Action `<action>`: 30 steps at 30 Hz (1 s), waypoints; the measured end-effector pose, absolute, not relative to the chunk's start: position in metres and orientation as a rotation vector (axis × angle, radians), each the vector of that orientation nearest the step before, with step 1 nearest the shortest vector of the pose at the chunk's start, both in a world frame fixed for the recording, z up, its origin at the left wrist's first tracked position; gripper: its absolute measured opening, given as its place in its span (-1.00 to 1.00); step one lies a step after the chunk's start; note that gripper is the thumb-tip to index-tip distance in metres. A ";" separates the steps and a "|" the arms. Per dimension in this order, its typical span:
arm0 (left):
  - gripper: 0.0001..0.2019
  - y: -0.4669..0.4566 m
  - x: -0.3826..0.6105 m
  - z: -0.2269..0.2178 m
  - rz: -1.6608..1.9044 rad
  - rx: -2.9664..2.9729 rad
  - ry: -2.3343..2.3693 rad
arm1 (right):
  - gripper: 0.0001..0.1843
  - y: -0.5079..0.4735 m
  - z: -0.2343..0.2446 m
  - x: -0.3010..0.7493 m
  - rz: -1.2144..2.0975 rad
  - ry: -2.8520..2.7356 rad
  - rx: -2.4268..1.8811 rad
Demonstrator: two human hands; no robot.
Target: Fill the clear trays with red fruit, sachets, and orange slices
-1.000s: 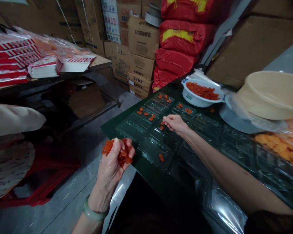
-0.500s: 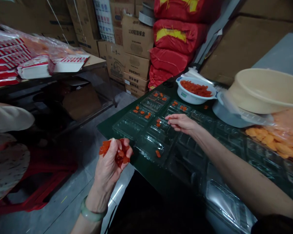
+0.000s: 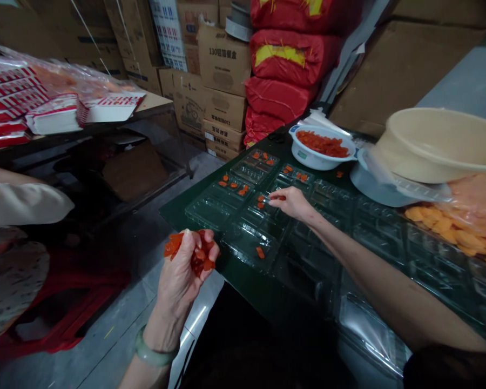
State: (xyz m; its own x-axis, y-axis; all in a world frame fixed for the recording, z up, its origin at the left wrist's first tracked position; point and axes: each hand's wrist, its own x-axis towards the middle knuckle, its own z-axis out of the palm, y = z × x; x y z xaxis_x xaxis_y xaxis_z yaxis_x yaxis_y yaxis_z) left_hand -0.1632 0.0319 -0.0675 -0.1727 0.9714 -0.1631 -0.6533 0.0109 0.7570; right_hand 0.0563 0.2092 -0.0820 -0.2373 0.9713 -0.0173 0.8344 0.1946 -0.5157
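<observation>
Left fingers (image 3: 185, 249) curled around orange-red pieces (image 3: 200, 255), right fingertips (image 3: 276, 198) pinched together over a clear plastic tray (image 3: 213, 212)

Head-worn view — facing forward, down; near left hand (image 3: 182, 275), right hand (image 3: 292, 204).

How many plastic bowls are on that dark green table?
3: a white handled bowl of red pieces, a cream bowl at far right, and a grey bowl beneath it; more may be hidden.
</observation>
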 end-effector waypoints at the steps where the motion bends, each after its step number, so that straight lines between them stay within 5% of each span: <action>1: -0.65 0.032 -0.163 -0.068 1.546 0.495 0.859 | -0.76 0.209 -0.083 0.056 0.606 -2.186 -1.709; 21: -0.59 0.031 -0.162 -0.064 1.544 0.466 0.867 | -0.52 0.198 -0.079 0.069 0.347 -2.297 -1.900; 30: -0.60 0.029 -0.167 -0.065 1.550 0.482 0.840 | -0.81 0.209 -0.084 0.080 0.563 -2.368 -1.730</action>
State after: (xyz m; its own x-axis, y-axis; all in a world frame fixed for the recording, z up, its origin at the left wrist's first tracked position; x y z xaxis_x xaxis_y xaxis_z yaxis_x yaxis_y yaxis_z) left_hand -0.1665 0.0285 -0.0652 -0.1672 0.9722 -0.1637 -0.6682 0.0103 0.7439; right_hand 0.0795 0.2087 -0.0838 -0.3206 0.9425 -0.0947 0.8842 0.2620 -0.3867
